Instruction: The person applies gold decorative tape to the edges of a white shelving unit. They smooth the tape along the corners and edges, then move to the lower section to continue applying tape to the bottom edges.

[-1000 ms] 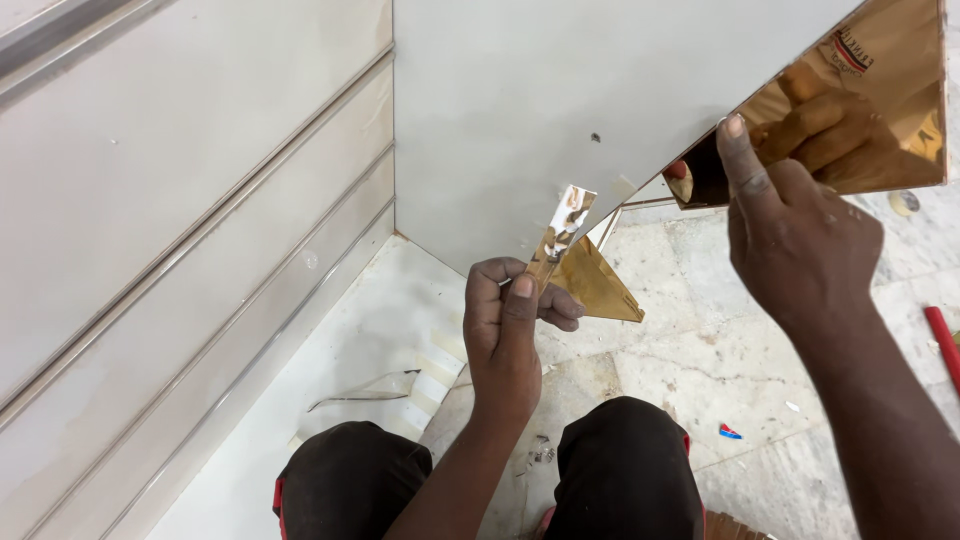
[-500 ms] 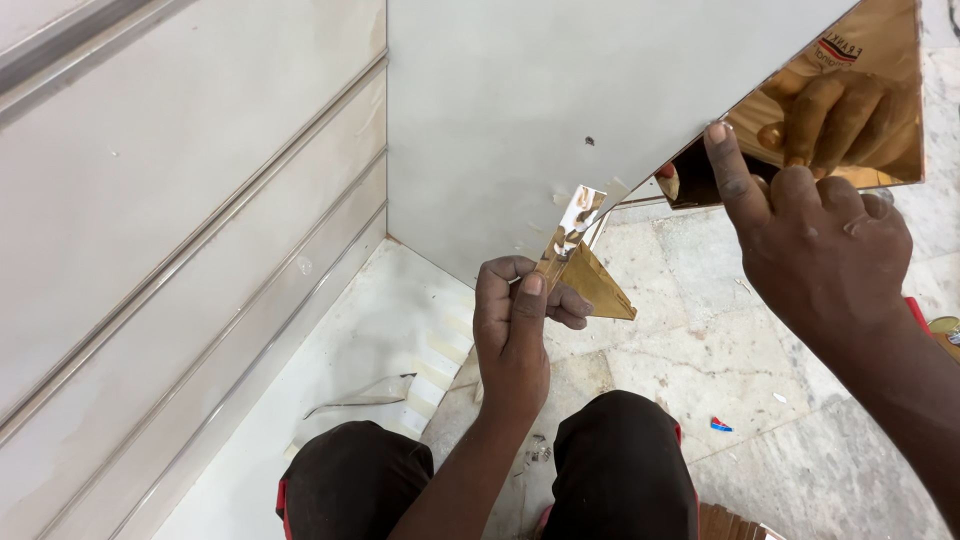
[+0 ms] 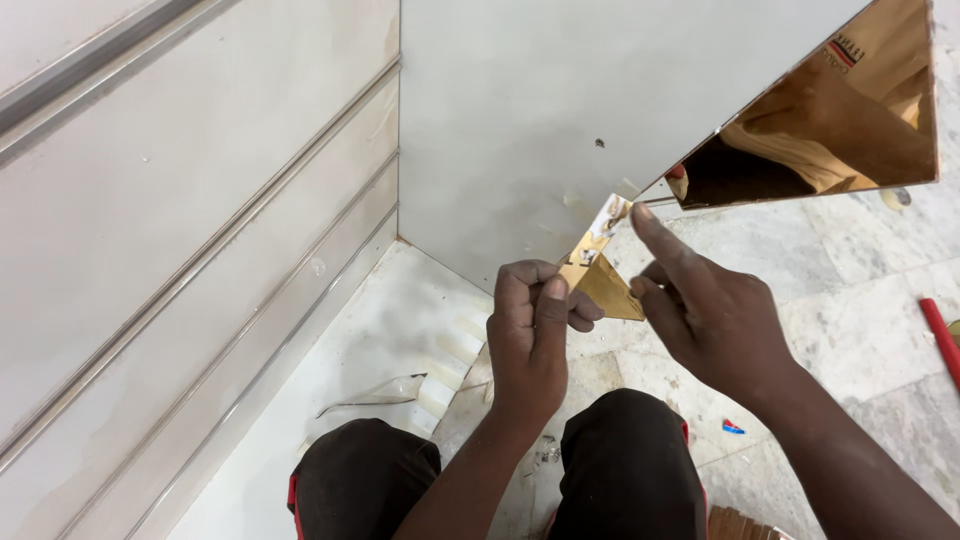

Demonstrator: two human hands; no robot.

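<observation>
A: Where are we?

B: Looking down at a pale marble floor point(image 3: 860, 290) where it meets a grey grooved wall point(image 3: 180, 250) on the left. A plain grey panel point(image 3: 560, 110) stands upright ahead. At the panel's upper right corner sits a large gold mirror piece point(image 3: 840, 120), triangular, reflecting brown tones.

A: And the hands?

B: The person crouches, dark-trousered knees point(image 3: 480, 480) at the bottom edge. The left hand point(image 3: 530, 335) pinches a small gold mirror triangle point(image 3: 603, 285) between thumb and curled fingers, grasping it at its lower corner. The triangle stands in front of the panel's lower edge, tip up, near the big mirror's lowest corner. A strip of backing film point(image 3: 608, 222) peels from its tip.

A: The right hand?

B: The right hand point(image 3: 715, 320) holds nothing. Its forefinger is stretched out, tip at the film on the triangle's upper point, the other fingers loosely curled.

A: How should this be handled?

B: My judgement: keep the left grip firm but on the edges, away from the sharp point, and lift the film slowly with the fingertip so it comes away whole.

A: Anything else nearby?

B: A red tool handle point(image 3: 940, 335) at the right edge, and small scraps point(image 3: 733, 427) on the floor.
</observation>
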